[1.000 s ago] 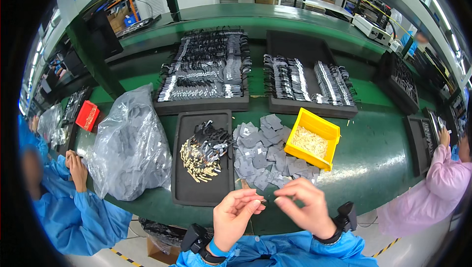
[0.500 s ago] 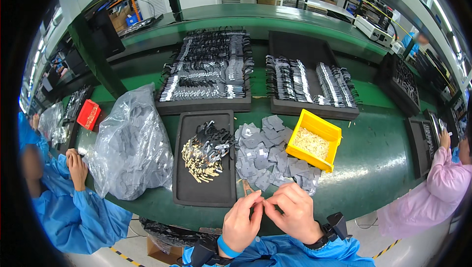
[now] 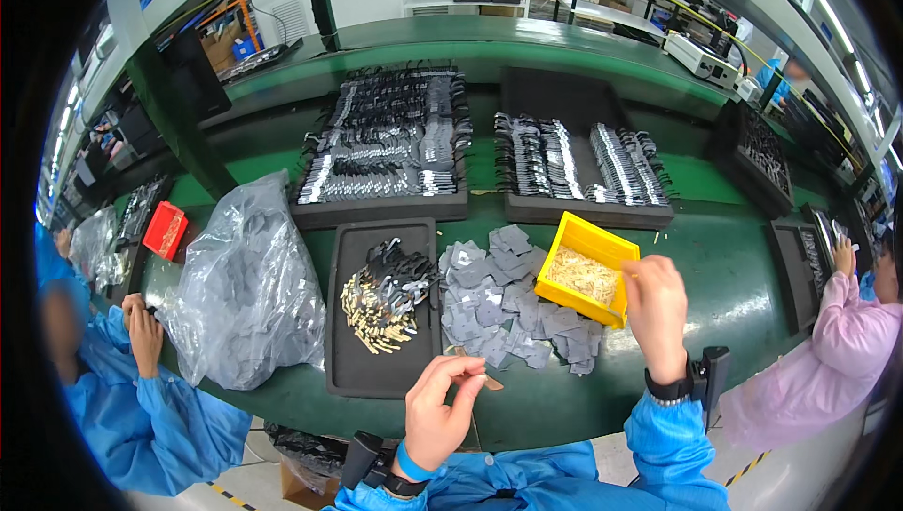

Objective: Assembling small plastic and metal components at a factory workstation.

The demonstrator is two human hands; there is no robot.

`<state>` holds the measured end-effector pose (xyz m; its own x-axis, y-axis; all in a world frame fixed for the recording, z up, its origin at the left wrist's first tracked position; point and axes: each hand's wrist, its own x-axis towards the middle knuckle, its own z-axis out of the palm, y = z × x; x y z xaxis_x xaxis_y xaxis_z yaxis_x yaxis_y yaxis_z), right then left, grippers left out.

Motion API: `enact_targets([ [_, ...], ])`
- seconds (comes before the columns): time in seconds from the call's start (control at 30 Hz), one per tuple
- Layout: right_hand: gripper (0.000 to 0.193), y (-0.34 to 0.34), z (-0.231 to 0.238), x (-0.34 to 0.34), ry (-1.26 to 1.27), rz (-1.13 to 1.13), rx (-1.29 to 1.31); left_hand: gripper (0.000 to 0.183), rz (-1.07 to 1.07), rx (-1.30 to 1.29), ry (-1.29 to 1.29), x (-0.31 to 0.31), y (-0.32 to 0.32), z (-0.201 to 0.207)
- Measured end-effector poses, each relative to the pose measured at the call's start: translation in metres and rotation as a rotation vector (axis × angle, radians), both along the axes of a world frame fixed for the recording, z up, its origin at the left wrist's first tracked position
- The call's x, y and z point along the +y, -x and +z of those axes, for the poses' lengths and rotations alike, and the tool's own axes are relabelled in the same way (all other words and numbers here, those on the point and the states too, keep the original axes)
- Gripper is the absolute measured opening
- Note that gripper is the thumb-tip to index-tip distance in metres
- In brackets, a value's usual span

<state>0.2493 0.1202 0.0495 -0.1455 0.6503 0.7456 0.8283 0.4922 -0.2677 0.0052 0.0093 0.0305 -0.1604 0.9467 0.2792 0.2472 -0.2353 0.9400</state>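
My left hand (image 3: pixel 440 409) is at the table's front edge, thumb and index finger pinched on something too small to name. A brownish flat-ended piece (image 3: pixel 493 383) shows just beyond its fingertips; I cannot tell whether they touch it. My right hand (image 3: pixel 657 311) is raised at the right rim of a yellow bin (image 3: pixel 576 300), fingers curled together; what they hold, if anything, is hidden. Small pale pieces (image 3: pixel 581 269) fill the bin's bottom. Left of it spreads a loose heap of thin grey plates (image 3: pixel 489 299).
A black tray (image 3: pixel 376 377) holds black cables with gold-coloured ends (image 3: pixel 374 318). Beside it bulges a clear bag of grey plates (image 3: pixel 246 285). Farther back, two black foam trays (image 3: pixel 381 213) (image 3: pixel 588 213) carry rows of cabled parts. Co-workers sit left, in blue (image 3: pixel 155 417), and right, in pink (image 3: pixel 800 370).
My hands have come apart. The right one has moved right and away from me to the yellow bin, while the left stays near the front edge, slightly left. The view has shifted a little.
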Motion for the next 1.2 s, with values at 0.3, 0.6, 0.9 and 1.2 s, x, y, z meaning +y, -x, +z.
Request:
enact_targets([
  [0.3, 0.008, 0.036, 0.011, -0.058, 0.540, 0.412, 0.395, 0.025, -0.102, 0.098, -0.060, 0.014, 0.012, 0.000],
  [0.6, 0.013, 0.055, -0.001, -0.074, 1.020, 0.711, 0.691, 0.033, -0.148, 0.188, -0.103, 0.020, 0.013, -0.004],
  [0.9, 0.006, -0.003, 0.020, -0.013, 0.581, 0.157, 0.748, 0.030, -0.126, 0.027, -0.092, 0.020, 0.016, -0.011],
  [1.2, 0.011, -0.010, 0.001, 0.017, 0.267, 0.009, 0.051, 0.029, -0.143, 0.016, -0.057, 0.015, 0.013, -0.005],
])
